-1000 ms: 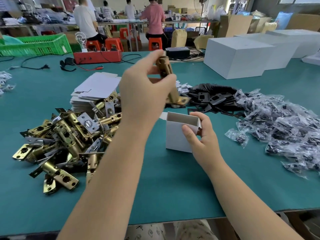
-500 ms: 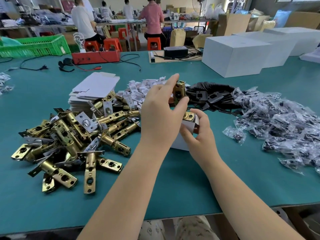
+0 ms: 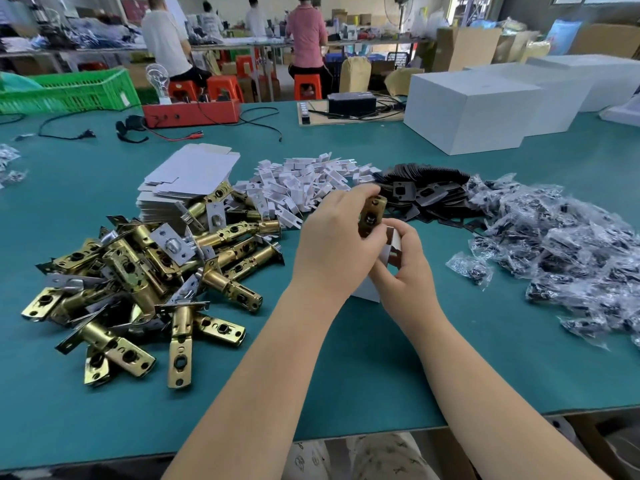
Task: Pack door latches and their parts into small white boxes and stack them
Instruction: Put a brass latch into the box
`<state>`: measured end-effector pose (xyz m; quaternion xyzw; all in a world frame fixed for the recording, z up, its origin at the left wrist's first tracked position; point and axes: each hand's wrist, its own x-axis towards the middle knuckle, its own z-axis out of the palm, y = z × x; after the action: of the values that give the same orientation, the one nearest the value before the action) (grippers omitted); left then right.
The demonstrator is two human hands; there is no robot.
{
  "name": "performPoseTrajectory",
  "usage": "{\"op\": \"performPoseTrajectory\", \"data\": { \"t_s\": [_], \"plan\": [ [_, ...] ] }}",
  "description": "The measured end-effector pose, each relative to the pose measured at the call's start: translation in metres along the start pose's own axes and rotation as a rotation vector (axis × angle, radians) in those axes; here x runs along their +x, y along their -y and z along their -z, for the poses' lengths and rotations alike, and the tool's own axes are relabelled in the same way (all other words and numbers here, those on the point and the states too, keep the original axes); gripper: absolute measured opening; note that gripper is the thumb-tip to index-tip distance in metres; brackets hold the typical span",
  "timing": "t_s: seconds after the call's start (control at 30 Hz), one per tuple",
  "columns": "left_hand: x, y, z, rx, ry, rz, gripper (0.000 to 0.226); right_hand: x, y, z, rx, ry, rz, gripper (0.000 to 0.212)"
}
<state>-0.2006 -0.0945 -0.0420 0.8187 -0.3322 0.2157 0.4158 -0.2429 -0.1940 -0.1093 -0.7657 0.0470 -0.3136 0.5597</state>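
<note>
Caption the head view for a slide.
Left hand lowers a brass door latch into a small white cardboard box steadied by the right hand.

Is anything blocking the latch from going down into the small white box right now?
Nothing visible does. The left hand holds the brass latch upright at the mouth of the small white box, which the right hand steadies. The hands hide the opening, so the box's inside cannot be checked.

A green table [image 3: 346,368] bears brass latches [image 3: 145,282], black plates [image 3: 429,192], and seemingly bagged screws [image 3: 561,251].
</note>
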Motion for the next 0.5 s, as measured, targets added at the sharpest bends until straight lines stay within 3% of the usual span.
{"op": "performPoseTrajectory", "data": {
  "t_s": [0.1,0.17,0.3,0.4,0.5],
  "plan": [
    [-0.01,0.012,-0.008,0.04,-0.127,0.04,0.017,0.0,0.0,0.0,0.012,0.009,0.01,0.036],
    [-0.013,0.021,-0.011,0.026,-0.164,0.053,0.015,0.001,0.0,0.001,0.024,0.02,-0.013,0.035],
    [-0.018,0.041,-0.008,-0.153,-0.012,0.085,0.039,0.005,-0.001,0.005,0.148,0.078,-0.062,0.031],
    [-0.021,0.054,-0.007,-0.393,0.143,0.255,0.057,0.009,-0.002,0.007,0.337,0.153,-0.119,0.032],
    [-0.022,0.056,-0.013,-0.514,0.135,0.322,0.048,0.017,-0.004,0.006,0.547,0.185,-0.255,0.038]
  ]
}}
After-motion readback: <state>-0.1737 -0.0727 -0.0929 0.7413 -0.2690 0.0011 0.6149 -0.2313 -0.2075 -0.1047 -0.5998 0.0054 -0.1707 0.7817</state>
